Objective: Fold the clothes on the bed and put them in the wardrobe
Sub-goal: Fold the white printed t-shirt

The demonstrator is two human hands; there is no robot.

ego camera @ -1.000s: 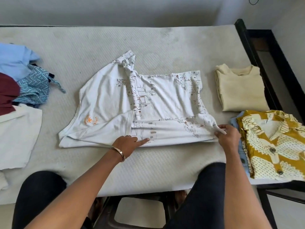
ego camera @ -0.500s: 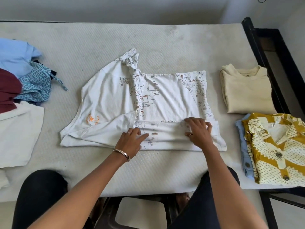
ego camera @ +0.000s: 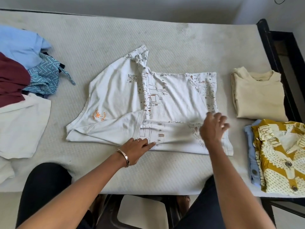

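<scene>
Your white cotton T-shirt with a brown line-drawn print point(ego camera: 173, 103) lies half folded at the centre of the pale quilted mattress point(ego camera: 165, 38), its near edge turned up in a band along the 6 o'clock side. An orange palm-tree logo with a ring of small orange letters sits on its left panel at about 8 o'clock; the letters are too small to read.

Your left hand point(ego camera: 137, 148) rests on the shirt's near edge at 7 o'clock, forefinger stretched out flat onto the folded band, the other fingers lying relaxed beside it; a metal bangle point(ego camera: 124, 157) circles that wrist. Your right hand point(ego camera: 212, 128) is over the right end of the folded band at 4 o'clock, fingers spread and loose. It is blurred, so whether it touches the cloth cannot be told.

At 2 o'clock a folded cream knit top point(ego camera: 259, 95) carries a neck label, unreadable. At 4 o'clock a folded mustard-and-cream patterned button shirt point(ego camera: 280, 156) lies on a folded light-blue garment point(ego camera: 251, 156). At 9 o'clock lies an unfolded heap: light-blue shirt point(ego camera: 21, 45), maroon cloth point(ego camera: 11, 80), teal zigzag-print fabric point(ego camera: 44, 78) and a white cloth point(ego camera: 21, 124).
</scene>
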